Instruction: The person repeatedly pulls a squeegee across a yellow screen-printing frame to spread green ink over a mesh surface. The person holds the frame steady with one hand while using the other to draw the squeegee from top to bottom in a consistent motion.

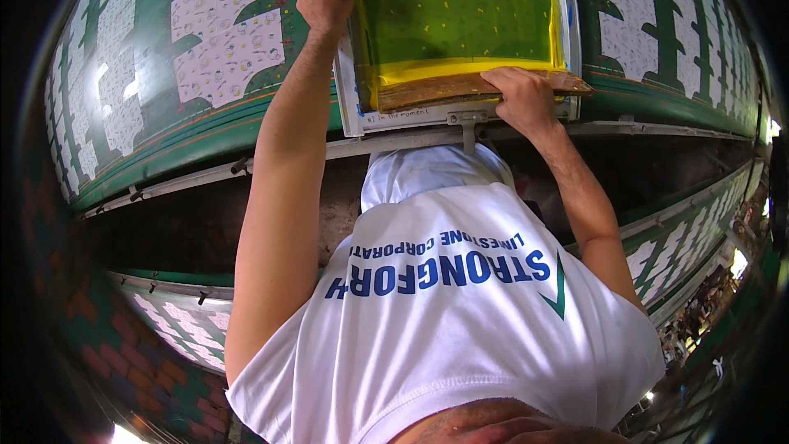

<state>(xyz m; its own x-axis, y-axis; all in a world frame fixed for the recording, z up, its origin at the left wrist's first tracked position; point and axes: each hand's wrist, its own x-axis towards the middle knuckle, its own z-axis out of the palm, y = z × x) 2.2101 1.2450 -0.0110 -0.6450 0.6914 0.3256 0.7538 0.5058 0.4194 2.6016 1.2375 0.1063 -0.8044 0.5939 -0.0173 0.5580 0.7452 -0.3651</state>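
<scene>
A printing screen [460, 12] with a yellow-green mesh and a pale metal frame lies on a long green table. My left hand [325, 2] is closed at the upper left of the frame, on its left side. A long brown wooden squeegee [440, 94] lies across the lower end of the mesh, and my right hand [526, 99] grips it near its right part. A metal bracket [467, 120] sits at the middle of the frame's near edge.
Pale, patterned cut fabric pieces [226, 33] lie in rows on the green table [312, 66] to left and right of the screen. A metal rail [625, 127] runs along the near edge. Another table [168, 321] with similar pieces is behind me, above a brick floor [123, 362].
</scene>
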